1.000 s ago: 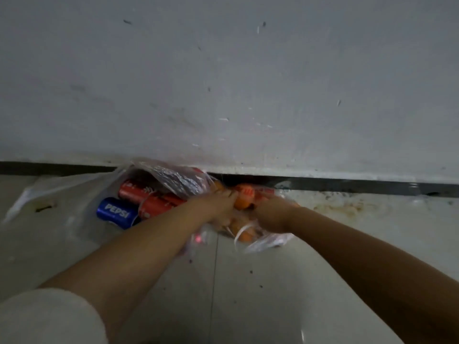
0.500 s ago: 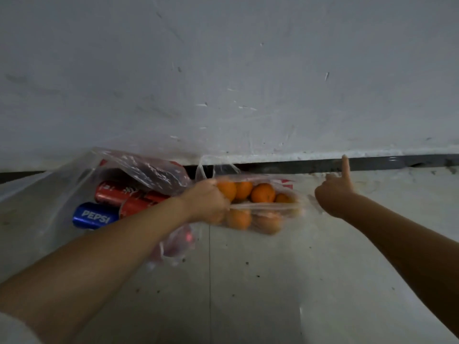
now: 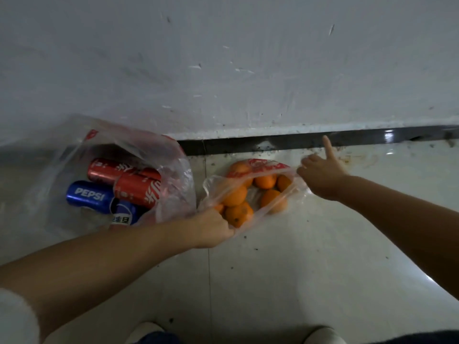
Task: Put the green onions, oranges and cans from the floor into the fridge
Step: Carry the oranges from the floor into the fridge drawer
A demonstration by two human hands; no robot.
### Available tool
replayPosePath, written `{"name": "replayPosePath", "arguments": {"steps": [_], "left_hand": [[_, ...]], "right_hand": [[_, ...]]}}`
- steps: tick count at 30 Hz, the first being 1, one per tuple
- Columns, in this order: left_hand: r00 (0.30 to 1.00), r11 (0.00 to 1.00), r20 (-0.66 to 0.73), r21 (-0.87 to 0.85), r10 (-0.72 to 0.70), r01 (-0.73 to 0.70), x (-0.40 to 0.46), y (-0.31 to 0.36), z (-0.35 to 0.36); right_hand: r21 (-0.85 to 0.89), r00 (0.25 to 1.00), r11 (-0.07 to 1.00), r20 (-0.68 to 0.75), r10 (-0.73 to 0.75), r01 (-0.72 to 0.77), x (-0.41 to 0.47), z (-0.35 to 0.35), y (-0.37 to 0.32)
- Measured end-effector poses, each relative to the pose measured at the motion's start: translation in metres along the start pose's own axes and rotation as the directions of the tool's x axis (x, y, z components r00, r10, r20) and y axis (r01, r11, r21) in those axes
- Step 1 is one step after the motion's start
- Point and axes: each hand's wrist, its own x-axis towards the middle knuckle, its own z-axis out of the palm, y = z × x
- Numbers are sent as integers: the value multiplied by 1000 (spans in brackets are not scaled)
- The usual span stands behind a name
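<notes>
A white fuzzy sleeve (image 3: 15,316) covers the left arm.

Two red cola cans (image 3: 135,181) lying in my clear plastic bag (image 3: 173,170), two blue Pepsi cans (image 3: 89,196) beside them, about seven round oranges (image 3: 236,194) in a second clear bag (image 3: 273,212) I hold

Bagged oranges (image 3: 250,194) beside bagged cans (image 3: 119,189) on floor
</notes>
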Motion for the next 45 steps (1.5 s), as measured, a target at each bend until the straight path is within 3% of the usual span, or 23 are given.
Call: {"name": "replayPosePath", "arguments": {"steps": [1, 3, 6, 7, 8, 9, 11, 12, 14, 16, 18, 21, 24, 26, 29, 32, 34, 35, 36, 39, 41, 43, 45], "left_hand": [[997, 998, 81, 59, -13, 8, -2, 6, -3], [996, 992, 71, 115, 52, -60, -2, 18, -16], [979, 967, -80, 193, 185, -167, -1, 23, -31], [977, 969, -63, 156, 203, -192, -2, 21, -33], [957, 955, -131, 183, 259, -234, -2, 20, -29], [953, 956, -143, 163, 268, -245, -1, 21, -27], [969, 970, -72, 63, 238, -234, -4, 28, -21], [982, 982, -54, 54, 182, -179, -5, 28, -13], [999, 997, -29, -68, 35, -37, -15, 23, -5], [996, 941, -10, -328, -93, 85, -20, 16, -8], [964, 781, 37, -579, -262, 234, -19, 13, -20], [870, 562, 56, -743, -489, 364, -15, 12, -33], [741, 273, 91, -894, -666, 354, -16, -1, -36], [659, 198, 34, -941, -752, 274, -14, -12, -36], [602, 218, -24, -943, -798, 250, -4, -19, -40], [677, 366, -87, -887, -731, 281, 6, -24, -47], [748, 381, -81, -893, -659, 239, 11, -29, -51], [762, 381, -86, -898, -642, 219, 15, -31, -53], [762, 387, -97, -897, -640, 211, 20, -32, -54], [709, 386, -79, -878, -701, 284, 36, -27, -63], [674, 394, -54, -844, -737, 363, 47, -24, -67], [666, 460, -69, -776, -743, 432, 53, -21, -71], [673, 501, -72, -727, -736, 469, 56, -20, -74]], "right_hand": [[19, 1000, 1000, -25, 9, -9, 4, -6, -5], [69, 991, 998, -131, 18, -9, 6, -23, -18], [93, 906, 954, -349, -238, 287, 0, -32, -48], [96, 875, 909, -329, -354, 405, -4, -28, -58], [79, 857, 874, -253, -448, 480, -8, -19, -64], [150, 857, 850, -205, -473, 505, -13, -15, -65], [375, 909, 828, -143, -392, 416, -18, -6, -50], [457, 932, 825, -21, -362, 331, -22, 2, -41], [495, 961, 861, 162, -225, 119, -32, 17, -22], [448, 955, 893, 279, -99, -39, -36, 39, -11], [594, 961, 791, 275, -23, -150, -26, 56, -9], [796, 961, 542, 260, 96, -270, -10, 44, -12], [884, 980, 424, 169, 107, -199, -4, 25, -15], [896, 986, 412, 149, 78, -168, 2, 17, -18], [932, 987, 327, 130, 99, -155, 21, 19, -24], [964, 983, 195, 178, 36, -182, 41, 23, -22], [991, 988, 49, 125, -93, -121, 45, 22, -21], [994, 987, 40, 103, -121, -99, 45, 24, -22], [991, 990, 99, 97, -104, -87, 46, 28, -23], [764, 977, 609, 164, 134, -211, 44, 32, -33], [535, 984, 838, -64, 169, -109, 38, 23, -44], [456, 955, 880, -297, 9, 133, 31, 15, -54], [487, 939, 835, -330, -97, 258, 24, 16, -62]]}}
